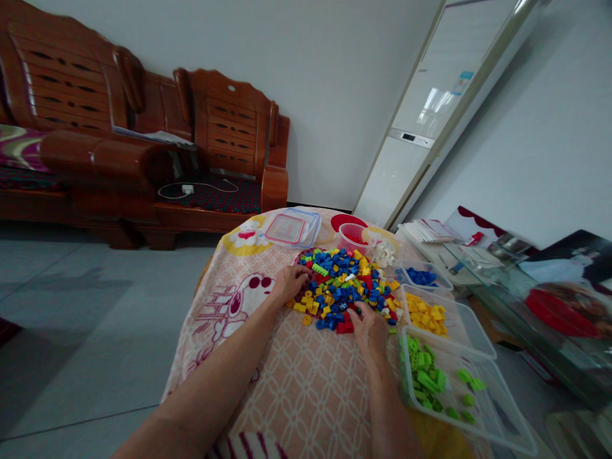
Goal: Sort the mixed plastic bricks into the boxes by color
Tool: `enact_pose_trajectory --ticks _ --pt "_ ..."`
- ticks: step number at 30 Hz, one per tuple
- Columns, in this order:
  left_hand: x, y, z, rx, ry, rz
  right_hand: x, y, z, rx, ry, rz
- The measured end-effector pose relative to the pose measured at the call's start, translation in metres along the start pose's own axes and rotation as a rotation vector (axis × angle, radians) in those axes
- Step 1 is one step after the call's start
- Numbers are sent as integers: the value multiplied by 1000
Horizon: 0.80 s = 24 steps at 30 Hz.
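1. On the cloth (306,389) in front of me, the mixed bricks (342,293) lie in a loose pile, between and just beyond my hands.
2. My left hand (289,282) rests at the pile's left edge, fingers partly curled; I can't tell whether they have hold of anything.
3. My right hand (370,325) is at the near edge, fingers bent and half open, the tips beside a red brick (344,326); whether they grip one, I can't tell.
4. To my right, the tubs each hold one colour: blue tub (444,280), yellow tub (466,322), green tub (500,392). Beyond the pile, the cup (352,248) has red pieces in it, and white bricks (384,254) lie beside it.
5. I judge the step in hand to be picking through the pile, colour by colour, with plenty left unsorted.
6. The next move, I'd say, calls for a light fingertip pinch on one colour, parting it from its neighbours, then a lift clear of the tub rims without scattering the loose edge.
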<state>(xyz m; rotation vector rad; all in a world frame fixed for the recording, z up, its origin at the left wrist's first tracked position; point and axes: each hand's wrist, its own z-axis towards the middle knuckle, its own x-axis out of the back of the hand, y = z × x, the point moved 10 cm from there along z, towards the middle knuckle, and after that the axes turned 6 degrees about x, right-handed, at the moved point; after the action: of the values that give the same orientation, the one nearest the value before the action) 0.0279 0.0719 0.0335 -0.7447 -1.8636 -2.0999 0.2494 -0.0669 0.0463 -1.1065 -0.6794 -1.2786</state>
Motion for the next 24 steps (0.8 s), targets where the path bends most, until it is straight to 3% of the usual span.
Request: enact_pose_trajectory --ticks 4,11,15,19,21,24 --pt "0 0 0 -11 7 -1 4 5 0 -38 52 135" --pt "0 2 0 -25 6 -23 12 18 -7 -220 249 659" --pt "1 5 -1 -26 20 -29 1 23 -7 -346 210 903" --pt "1 5 -3 -15 21 -49 2 15 31 -410 124 1059" --pt "0 4 -3 -9 12 -60 24 11 67 -372 244 1161" --pt "0 2 -2 -11 12 -59 65 12 109 -290 546 1292"
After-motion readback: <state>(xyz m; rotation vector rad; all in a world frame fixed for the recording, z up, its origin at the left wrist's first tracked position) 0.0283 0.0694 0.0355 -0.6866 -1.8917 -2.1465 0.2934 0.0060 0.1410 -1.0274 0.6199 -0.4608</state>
